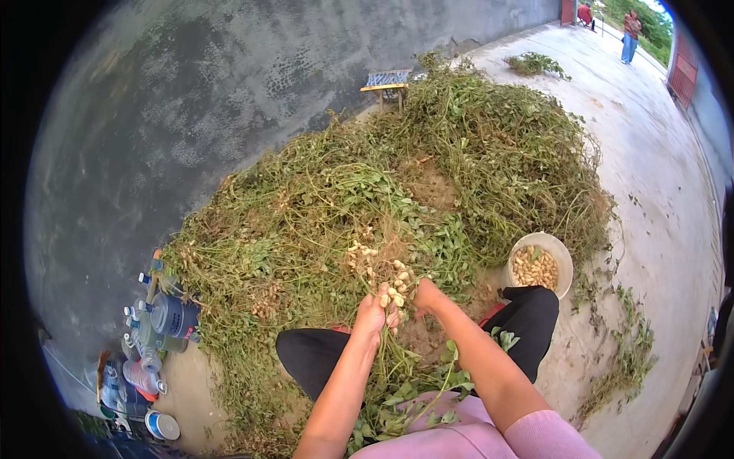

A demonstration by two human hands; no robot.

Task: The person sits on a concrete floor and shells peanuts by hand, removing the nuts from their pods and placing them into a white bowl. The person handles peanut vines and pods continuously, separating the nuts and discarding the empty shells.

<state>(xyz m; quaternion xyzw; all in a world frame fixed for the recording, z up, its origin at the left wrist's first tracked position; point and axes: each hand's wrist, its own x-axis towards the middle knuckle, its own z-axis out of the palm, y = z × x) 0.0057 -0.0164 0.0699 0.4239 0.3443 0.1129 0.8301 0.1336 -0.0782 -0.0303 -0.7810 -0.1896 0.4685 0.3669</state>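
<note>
My left hand (375, 312) is closed round the stems of a peanut plant, near its roots. A cluster of pale peanut pods (398, 282) hangs at the root end, between my two hands. Leafy stems (401, 393) of the plant trail back over my lap. My right hand (425, 295) is just right of the pods, its fingers partly hidden, so its hold cannot be told. A white plastic bucket (565, 265) holding loose peanuts (534, 268) stands beyond my right knee.
A large heap of peanut vines (321, 212) spreads ahead and to the left, against a grey wall (172, 103). A small stool (385, 86) stands behind it. Plastic bottles (172, 315) stand at left. A person (631, 37) stands far off at upper right; loose vines (628, 350) lie on the concrete.
</note>
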